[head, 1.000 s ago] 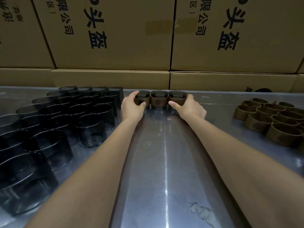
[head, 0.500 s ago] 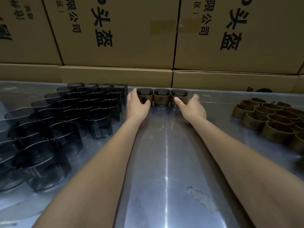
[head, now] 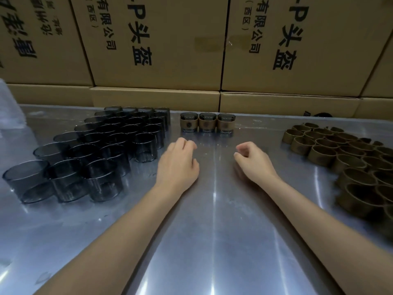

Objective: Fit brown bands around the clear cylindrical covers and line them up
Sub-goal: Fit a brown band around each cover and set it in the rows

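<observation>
Brown bands wrap three banded covers (head: pixel 207 124), which stand upright in a touching row at the far edge of the steel table (head: pixel 212 241), in front of stacked cardboard boxes (head: pixel 161 43). Bare clear covers (head: pixel 102 150) crowd the table's left side, perhaps thirty, though overlap and dark tint blur the count. Loose bands (head: pixel 344 158) heap on the right, too many overlapped to number surely. Both hands hover near the row without touching it: the left hand (head: pixel 178 165) and the right hand (head: pixel 253 160) each have fingers loosely curled, holding nothing
</observation>
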A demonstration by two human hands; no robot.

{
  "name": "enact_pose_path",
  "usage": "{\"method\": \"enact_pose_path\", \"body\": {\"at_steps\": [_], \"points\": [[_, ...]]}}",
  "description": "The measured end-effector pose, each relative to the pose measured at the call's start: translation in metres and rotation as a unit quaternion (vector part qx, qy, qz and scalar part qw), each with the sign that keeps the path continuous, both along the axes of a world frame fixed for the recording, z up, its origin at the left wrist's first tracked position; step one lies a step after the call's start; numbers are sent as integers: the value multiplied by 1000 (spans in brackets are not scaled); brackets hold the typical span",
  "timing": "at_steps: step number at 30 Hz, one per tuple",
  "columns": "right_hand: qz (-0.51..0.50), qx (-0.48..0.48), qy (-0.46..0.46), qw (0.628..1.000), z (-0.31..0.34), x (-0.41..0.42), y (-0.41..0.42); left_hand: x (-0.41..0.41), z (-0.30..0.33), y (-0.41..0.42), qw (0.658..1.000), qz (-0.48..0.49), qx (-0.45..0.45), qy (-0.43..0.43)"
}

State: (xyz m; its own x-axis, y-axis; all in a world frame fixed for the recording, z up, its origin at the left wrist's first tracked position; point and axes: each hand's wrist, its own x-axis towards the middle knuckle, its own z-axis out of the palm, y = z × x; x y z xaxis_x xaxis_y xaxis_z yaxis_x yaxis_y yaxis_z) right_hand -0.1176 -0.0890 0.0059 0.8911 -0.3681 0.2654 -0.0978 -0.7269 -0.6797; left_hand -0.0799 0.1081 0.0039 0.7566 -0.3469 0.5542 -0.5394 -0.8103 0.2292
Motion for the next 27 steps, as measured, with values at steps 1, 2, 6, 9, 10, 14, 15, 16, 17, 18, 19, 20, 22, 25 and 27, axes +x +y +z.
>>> {"method": "enact_pose_path", "body": {"at_steps": [1, 2, 6, 9, 10, 14, 15, 16, 17, 18, 19, 20, 22, 25, 27], "points": [[13, -15, 6, 1000, -1, -11, 2, -5, 1, 7, 1000, 13, 8, -12], [25, -33, 13, 999, -2, -21, 4, -7, 2, 14, 999, 35, 20, -24], [61, -129, 38, 989, -5, -42, 11, -5, 4, 33, 987, 149, 60, 8], [58, -163, 39, 984, -3, -42, 14, -1, 7, 32, 986, 160, 46, 27], [57, -162, 40, 984, -2, -41, 14, 2, 7, 32, 986, 160, 38, 23], [63, -130, 43, 989, 0, -38, 10, 8, 8, 36, 986, 166, 0, 16], [62, -128, 43, 989, -1, -37, 9, 9, 7, 36, 986, 165, -3, 11], [62, -129, 44, 989, -1, -36, 9, 9, 7, 35, 987, 163, -7, 1], [62, -130, 45, 989, -1, -36, 9, 9, 7, 34, 988, 157, -13, -10], [61, -130, 45, 989, -2, -35, 9, 8, 7, 33, 989, 145, -20, -22], [60, -130, 47, 989, -2, -35, 9, 6, 8, 31, 991, 130, -26, -31], [59, -129, 49, 989, -1, -35, 10, 4, 8, 27, 993, 110, -32, -37], [59, -128, 56, 988, -1, -35, 10, -2, 10, 20, 996, 66, -45, -34], [57, -130, 59, 988, 0, -37, 11, -15, 12, 5, 998, -22, -46, -21], [70, -123, 58, 988, 1, -39, 13, -29, 14, -6, 994, -97, -44, -24]]}}
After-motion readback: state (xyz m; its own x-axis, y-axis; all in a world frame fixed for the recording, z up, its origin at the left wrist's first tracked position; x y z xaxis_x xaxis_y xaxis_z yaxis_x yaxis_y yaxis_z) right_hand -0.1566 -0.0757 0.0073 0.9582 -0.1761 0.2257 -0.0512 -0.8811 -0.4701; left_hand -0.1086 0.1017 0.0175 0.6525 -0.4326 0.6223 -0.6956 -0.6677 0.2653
